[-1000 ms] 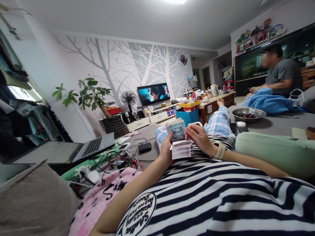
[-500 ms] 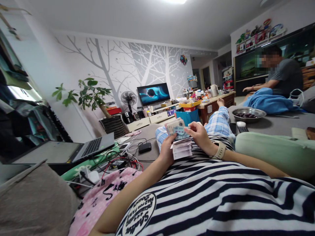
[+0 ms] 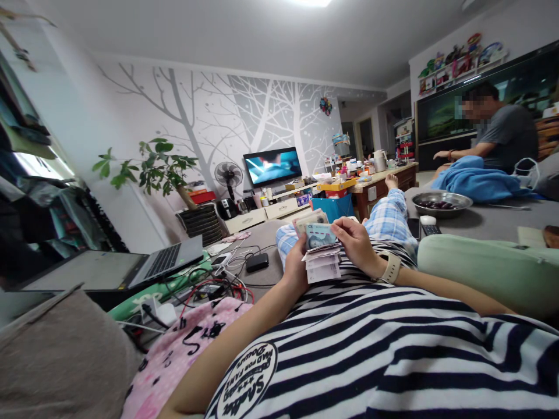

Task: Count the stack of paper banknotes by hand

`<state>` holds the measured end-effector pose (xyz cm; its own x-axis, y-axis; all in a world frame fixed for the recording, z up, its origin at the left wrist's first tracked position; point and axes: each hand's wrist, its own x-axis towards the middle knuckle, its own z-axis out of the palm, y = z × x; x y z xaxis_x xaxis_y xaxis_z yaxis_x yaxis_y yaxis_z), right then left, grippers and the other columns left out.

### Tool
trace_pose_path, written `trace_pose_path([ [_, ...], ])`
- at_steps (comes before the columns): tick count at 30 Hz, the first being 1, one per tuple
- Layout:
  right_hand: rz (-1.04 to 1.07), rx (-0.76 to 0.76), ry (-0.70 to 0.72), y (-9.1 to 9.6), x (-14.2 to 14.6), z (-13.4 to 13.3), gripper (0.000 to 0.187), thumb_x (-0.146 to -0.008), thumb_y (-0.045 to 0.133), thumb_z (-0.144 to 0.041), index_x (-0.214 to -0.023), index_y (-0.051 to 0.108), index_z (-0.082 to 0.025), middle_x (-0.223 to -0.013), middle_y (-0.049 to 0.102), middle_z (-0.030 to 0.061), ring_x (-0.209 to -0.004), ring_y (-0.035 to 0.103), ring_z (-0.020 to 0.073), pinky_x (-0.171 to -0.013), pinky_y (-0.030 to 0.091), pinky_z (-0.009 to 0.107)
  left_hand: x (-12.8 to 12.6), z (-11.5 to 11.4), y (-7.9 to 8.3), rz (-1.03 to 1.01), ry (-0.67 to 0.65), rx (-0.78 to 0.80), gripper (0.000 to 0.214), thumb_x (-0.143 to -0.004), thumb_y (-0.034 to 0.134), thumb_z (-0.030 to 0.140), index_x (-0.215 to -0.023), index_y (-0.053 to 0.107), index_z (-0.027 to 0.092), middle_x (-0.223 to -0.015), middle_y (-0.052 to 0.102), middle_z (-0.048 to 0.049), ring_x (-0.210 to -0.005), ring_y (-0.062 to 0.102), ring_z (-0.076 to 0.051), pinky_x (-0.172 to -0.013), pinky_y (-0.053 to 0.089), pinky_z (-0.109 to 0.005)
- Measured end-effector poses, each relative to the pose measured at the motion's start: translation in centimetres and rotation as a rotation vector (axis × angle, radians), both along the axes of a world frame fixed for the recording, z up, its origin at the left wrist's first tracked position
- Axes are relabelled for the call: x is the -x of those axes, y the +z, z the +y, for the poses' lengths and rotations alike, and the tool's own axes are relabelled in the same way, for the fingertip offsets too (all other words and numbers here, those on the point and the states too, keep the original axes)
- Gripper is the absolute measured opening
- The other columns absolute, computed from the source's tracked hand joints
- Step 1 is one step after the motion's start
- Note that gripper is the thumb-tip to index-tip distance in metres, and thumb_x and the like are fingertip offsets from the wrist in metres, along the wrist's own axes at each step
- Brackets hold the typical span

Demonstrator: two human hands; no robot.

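A stack of banknotes [image 3: 322, 269] is folded over in my left hand [image 3: 297, 259], whose fingers are closed round its left side. The lower ends of the notes hang towards my striped shirt, and more pinkish notes fan out behind at the top. A bluish-green banknote [image 3: 321, 236] with a printed portrait faces me at the front of the stack. My right hand [image 3: 353, 241] pinches its upper right corner between thumb and fingers. A pale watch sits on my right wrist. Part of the left fingers is hidden behind the notes.
To the left lie a laptop [image 3: 168, 262], tangled cables and a black box [image 3: 257, 262]. On the right are a green cushion [image 3: 484, 273], a metal bowl [image 3: 442, 205] of dark round fruit and a remote [image 3: 431, 228]. A person [image 3: 502, 128] sits beyond a blue cloth.
The bluish-green banknote's face shows more fully now, with its portrait in view. My left thumb has drawn back to the left off its front. My right hand has barely shifted.
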<state>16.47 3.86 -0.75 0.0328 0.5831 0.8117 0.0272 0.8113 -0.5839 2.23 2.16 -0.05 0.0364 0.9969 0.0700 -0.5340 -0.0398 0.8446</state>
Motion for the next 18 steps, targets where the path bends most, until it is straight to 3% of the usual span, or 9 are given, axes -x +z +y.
trace_pose_path([
  [11,0.021,0.012,0.119,-0.19,0.05,-0.38,0.032,-0.088,0.053,-0.047,-0.073,0.056,-0.019,-0.066,0.049,-0.0012,-0.059,0.043,0.0120,-0.055,0.035,0.026,-0.27,-0.16,0.01,0.015,-0.005,-0.048,0.039,-0.075,0.065,0.043,-0.106,0.066,0.020,-0.092,0.074,-0.0082,-0.100,0.067,-0.030,-0.091,0.052,-0.042],
  [18,0.021,0.009,0.128,-0.21,0.06,-0.30,0.032,-0.088,0.054,-0.047,-0.073,0.056,-0.019,-0.067,0.049,-0.0013,-0.059,0.042,0.0116,-0.054,0.034,0.026,-0.07,-0.01,-0.10,0.021,-0.001,-0.048,0.031,-0.074,0.066,0.040,-0.096,0.068,0.019,-0.091,0.074,-0.0084,-0.102,0.066,-0.030,-0.091,0.052,-0.042],
])
